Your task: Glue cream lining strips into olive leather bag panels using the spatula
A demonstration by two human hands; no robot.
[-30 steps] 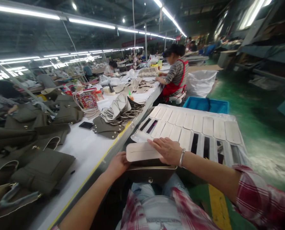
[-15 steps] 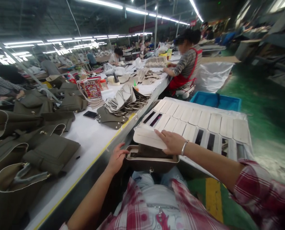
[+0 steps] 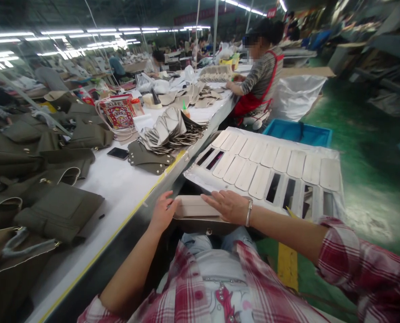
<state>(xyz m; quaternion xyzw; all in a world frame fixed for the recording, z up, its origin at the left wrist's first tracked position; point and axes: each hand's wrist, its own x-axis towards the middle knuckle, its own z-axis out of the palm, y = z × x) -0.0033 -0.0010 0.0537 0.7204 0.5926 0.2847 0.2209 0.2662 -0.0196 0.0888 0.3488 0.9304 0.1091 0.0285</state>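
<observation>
A pale beige panel (image 3: 193, 207) with rounded corners lies over the mouth of a dark olive-brown bag (image 3: 204, 227) at my lap. My left hand (image 3: 162, 213) grips the panel's left end, the thumb on it and the other fingers toward the bag's side. On the right part of the panel, my right hand (image 3: 229, 207) holds it with fingers bent across its top; a silver bracelet circles that wrist. Right beside lies a white-covered board (image 3: 206, 172) with rows of similar beige pieces (image 3: 243, 175). The inside of the bag is mostly hidden beneath the panel.
A long white table (image 3: 119, 188) runs along my left, bearing olive bags (image 3: 61, 211), a phone (image 3: 118, 153) and stacked leather pieces (image 3: 168, 134). Behind the board sits a blue bin (image 3: 297, 132). A co-worker in a red apron (image 3: 258, 101) works farther along the table.
The panel has come down from a tilted position beside the bag onto its opening. My right hand moved slightly left with it, and my left hand has come onto the panel's end.
</observation>
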